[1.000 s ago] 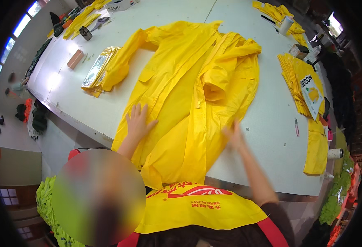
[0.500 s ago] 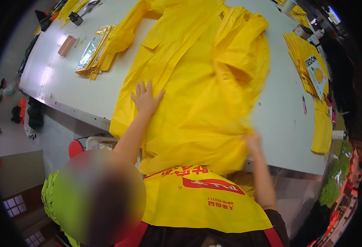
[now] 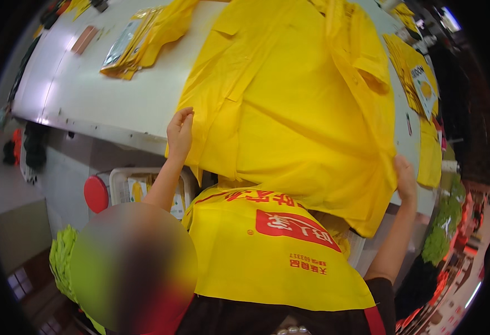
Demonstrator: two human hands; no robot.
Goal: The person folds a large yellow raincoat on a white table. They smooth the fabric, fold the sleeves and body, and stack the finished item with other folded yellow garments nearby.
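Yellow raincoat (image 3: 295, 117) lies spread open across white table (image 3: 100, 100), hem overhanging the near edge by the yellow apron (image 3: 281, 279). Left hand (image 3: 180, 134): fingers curled in, pinching raincoat's left edge. Right hand (image 3: 405, 177): closed around the opposite edge, fingertips hidden.

Yellow apron (image 3: 273, 267) with red print (image 3: 298, 228), red straps (image 3: 375, 320), dark short sleeves (image 3: 384, 296)
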